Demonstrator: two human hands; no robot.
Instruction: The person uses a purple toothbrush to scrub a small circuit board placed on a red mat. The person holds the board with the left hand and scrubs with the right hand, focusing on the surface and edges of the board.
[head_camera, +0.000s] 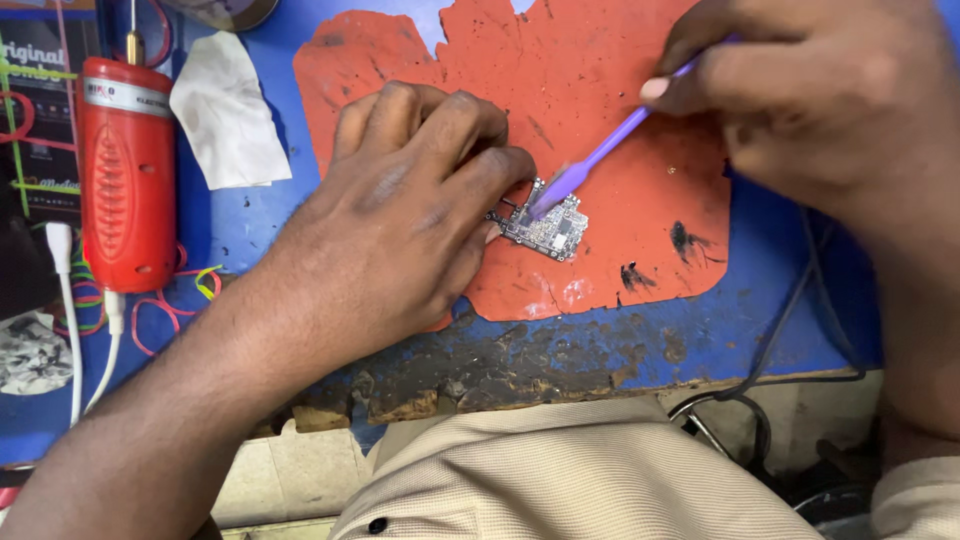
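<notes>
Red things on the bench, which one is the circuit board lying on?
The flat, ragged-edged red mat, centre; the other red thing, the plastic tool, stands apart at far left.

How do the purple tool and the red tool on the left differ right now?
The purple tool is thin and flat-tipped; the red tool is thick and blocky with a metal tip. The purple tool is held in the right hand, slanted, its tip on the small circuit board; the red tool lies unheld on the blue table. Both look like plastic.
</notes>
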